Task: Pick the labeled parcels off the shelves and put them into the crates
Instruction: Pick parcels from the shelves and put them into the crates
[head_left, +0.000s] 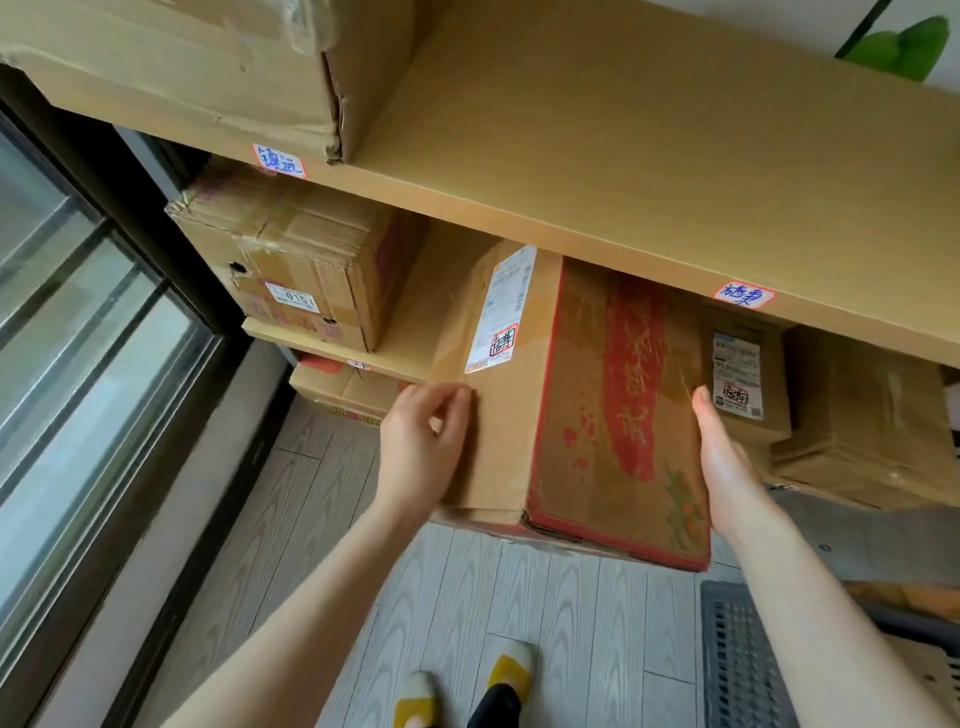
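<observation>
Extraction looks the step in hand: red-printed brown cardboard parcel (571, 405) juts off the pale wooden shelf (291, 332) at frame centre, left hand (423, 441) curled on its left edge, right hand (727, 467) pressing flat-fingered on its right; next, lower it into the grey slatted crate (743, 649), lower right.

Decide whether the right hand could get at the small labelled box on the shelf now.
Probably yes: the right hand lies flat against the big red-printed box, and the small box sits just beyond its fingertips with nothing between them.
</observation>
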